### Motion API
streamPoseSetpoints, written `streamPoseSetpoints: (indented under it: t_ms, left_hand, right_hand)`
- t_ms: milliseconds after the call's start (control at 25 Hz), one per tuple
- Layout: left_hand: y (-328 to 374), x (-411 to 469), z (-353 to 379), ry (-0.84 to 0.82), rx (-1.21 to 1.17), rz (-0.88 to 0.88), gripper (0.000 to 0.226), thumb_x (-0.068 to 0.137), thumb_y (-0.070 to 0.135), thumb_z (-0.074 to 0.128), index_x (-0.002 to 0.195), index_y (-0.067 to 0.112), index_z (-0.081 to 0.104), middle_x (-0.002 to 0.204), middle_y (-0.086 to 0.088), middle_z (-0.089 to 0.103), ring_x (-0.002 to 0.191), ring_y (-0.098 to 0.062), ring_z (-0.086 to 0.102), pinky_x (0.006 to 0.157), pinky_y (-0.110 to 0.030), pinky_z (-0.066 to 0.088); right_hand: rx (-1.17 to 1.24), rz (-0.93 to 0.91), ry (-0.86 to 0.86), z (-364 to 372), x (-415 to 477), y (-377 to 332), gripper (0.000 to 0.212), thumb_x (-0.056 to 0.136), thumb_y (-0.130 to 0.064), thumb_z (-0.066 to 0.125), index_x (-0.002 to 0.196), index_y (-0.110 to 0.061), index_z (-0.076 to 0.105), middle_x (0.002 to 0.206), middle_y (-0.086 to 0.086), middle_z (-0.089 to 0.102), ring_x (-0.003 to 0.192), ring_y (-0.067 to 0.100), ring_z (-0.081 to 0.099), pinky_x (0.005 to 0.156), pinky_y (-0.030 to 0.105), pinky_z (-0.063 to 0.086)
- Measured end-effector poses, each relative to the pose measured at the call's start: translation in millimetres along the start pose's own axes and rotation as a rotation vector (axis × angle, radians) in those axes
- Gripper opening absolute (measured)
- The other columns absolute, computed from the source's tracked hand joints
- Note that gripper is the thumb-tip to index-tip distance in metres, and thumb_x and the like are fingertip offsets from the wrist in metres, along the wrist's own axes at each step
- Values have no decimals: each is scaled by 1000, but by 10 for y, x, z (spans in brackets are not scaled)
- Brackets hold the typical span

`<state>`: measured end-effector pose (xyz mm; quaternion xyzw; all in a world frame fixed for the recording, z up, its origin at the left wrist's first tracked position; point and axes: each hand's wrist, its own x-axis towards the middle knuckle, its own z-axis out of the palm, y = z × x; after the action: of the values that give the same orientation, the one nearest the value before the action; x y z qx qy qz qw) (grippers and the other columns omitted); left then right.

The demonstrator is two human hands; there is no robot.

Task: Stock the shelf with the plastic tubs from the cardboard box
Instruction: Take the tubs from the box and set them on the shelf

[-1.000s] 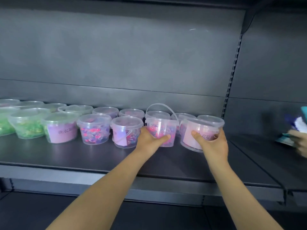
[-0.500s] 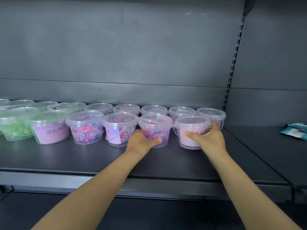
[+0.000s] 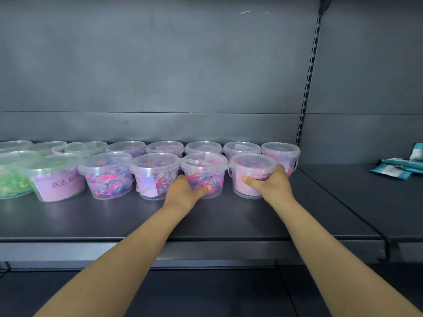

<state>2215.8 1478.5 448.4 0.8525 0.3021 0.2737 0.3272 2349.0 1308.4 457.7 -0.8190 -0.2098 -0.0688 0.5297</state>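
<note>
Nearest us, both forearms reach over the shelf (image 3: 206, 223) edge. Left hand (image 3: 186, 193): grip curled round the lower wall of the pod tub (image 3: 203, 167), thumb across its front. Right hand (image 3: 272, 184): grip wrapped on the pink-labelled tub (image 3: 251, 165) just beside it, thumb in front, fingers round its right side. Both tubs stand flat, closing the front row. 1 s ago the pink-labelled one was tilted & the pod tub's handle stood up; the handle now lies across the lid. Behind: back row of tubs (image 3: 203, 147), w/ green-filled tubs (image 3: 11, 179) far left. Teal packets (image 3: 396, 167) lie on the next shelf section at right; the other person's hand seen there 1 s ago is gone.
</note>
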Motion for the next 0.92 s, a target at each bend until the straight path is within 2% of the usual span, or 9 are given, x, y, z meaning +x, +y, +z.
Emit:
streamPoseSetpoints:
  t_ms: [120, 200, 240, 280, 400, 520, 600, 720, 920]
  left_hand:
    - [33, -47, -83, -44, 27, 3, 51, 80, 39, 70, 116, 5, 56, 111, -6, 62, 109, -26, 57, 80, -23, 38]
    - [-2, -93, -190, -81, 99, 15, 27, 84, 35, 65, 88, 9, 59, 88, -3, 61, 93, -26, 57, 72, -23, 38]
    - [-31, -130, -262, -86, 148, 38, 25, 86, 33, 63, 77, 11, 55, 77, -1, 57, 86, -24, 54, 69, -24, 39]
    - [-66, -184, -345, -85, 195, 64, 23, 87, 31, 61, 78, 11, 56, 77, 0, 55, 85, -22, 52, 72, -26, 40]
    - [-231, -459, -677, -106, 374, 210, 30, 91, 25, 56, 112, 4, 58, 110, -9, 62, 104, -26, 57, 90, -30, 44]
    - [-349, -804, -1168, -104, 634, 356, 34, 92, 27, 50, 115, 4, 56, 119, -15, 57, 108, -32, 55, 88, -36, 46]
    - [-420, -1034, -1555, -88, 704, 415, 33, 92, 27, 49, 114, 3, 56, 119, -17, 55, 111, -33, 54, 89, -37, 46]
    - [-542, -1415, -2098, -46, 718, 443, 33, 91, 24, 49, 116, 3, 57, 120, -19, 54, 112, -34, 51, 89, -38, 45]
    - [-854, -2091, -2750, -44, 719, 471, 32, 91, 25, 52, 111, 1, 59, 115, -19, 56, 110, -34, 51, 87, -39, 45]
  right_hand:
    - [-61, 29, -67, -81, -35, -85, 80, 68, -31, 83, 127, 0, 38, 126, 11, 51, 115, 25, 53, 78, 25, 39]
    - [-139, 50, -111, -156, -113, -142, 74, 72, -30, 80, 126, 0, 39, 123, 9, 52, 114, 25, 53, 75, 25, 37]
    - [-202, 52, -133, -189, -143, -157, 70, 74, -30, 78, 125, -1, 41, 121, 8, 51, 113, 25, 53, 75, 25, 37]
    - [-269, 45, -146, -236, -214, -205, 67, 75, -31, 76, 124, -2, 43, 119, 8, 52, 113, 27, 53, 75, 26, 38]
    - [-550, -34, -210, -357, -541, -360, 67, 71, -48, 68, 121, -7, 50, 118, 11, 58, 109, 32, 54, 83, 33, 48]
    - [-911, -203, -322, -486, -997, -648, 64, 82, -48, 61, 129, -8, 47, 124, 15, 53, 114, 33, 49, 92, 39, 46]
    - [-1060, -278, -344, -540, -1372, -910, 59, 87, -46, 55, 133, -11, 46, 128, 15, 49, 120, 32, 43, 93, 39, 43]
    - [-1163, -327, -355, -547, -1895, -1260, 53, 88, -45, 53, 131, -16, 49, 127, 12, 49, 121, 30, 42, 90, 37, 40]
    - [-1172, -400, -360, -431, -2742, -1708, 54, 86, -47, 57, 126, -12, 52, 122, 12, 52, 116, 30, 44, 83, 36, 40]
